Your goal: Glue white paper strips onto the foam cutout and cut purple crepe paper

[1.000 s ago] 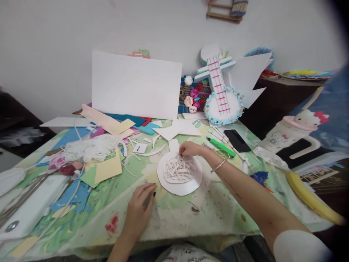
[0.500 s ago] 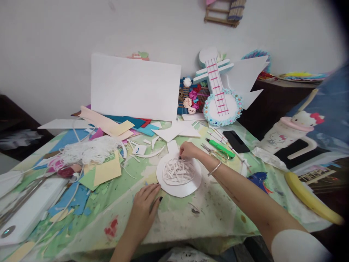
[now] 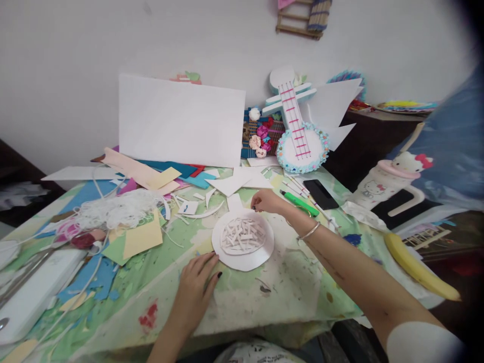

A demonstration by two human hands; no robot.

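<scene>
A round white paper cutout with a narrow neck [image 3: 242, 259] lies on the table. Short white strips [image 3: 244, 236] are heaped in its middle, inside a pale outline. My left hand [image 3: 197, 280] rests flat with fingers stretched out, fingertips at the cutout's lower left edge. Above the table, just past the cutout's upper right edge, my right hand [image 3: 267, 201] has its fingers pinched together. Anything between those fingertips is too small to make out. A bright green cutter knife [image 3: 300, 202] lies right behind that hand, and a black phone [image 3: 320, 194] is beyond it.
Tangled white string [image 3: 117, 209] and coloured paper scraps [image 3: 143, 239] cover the left side. A large white board [image 3: 181, 121] leans on the wall beside a decorated paper guitar [image 3: 298, 126]. On the right are a pink-lidded cup [image 3: 381, 184] and a banana [image 3: 419, 267].
My right hand has lifted off the strips and moved right, past the cutout's edge. My left hand stays by the cutout. The view has shifted slightly; my right arm now covers the scissors.
</scene>
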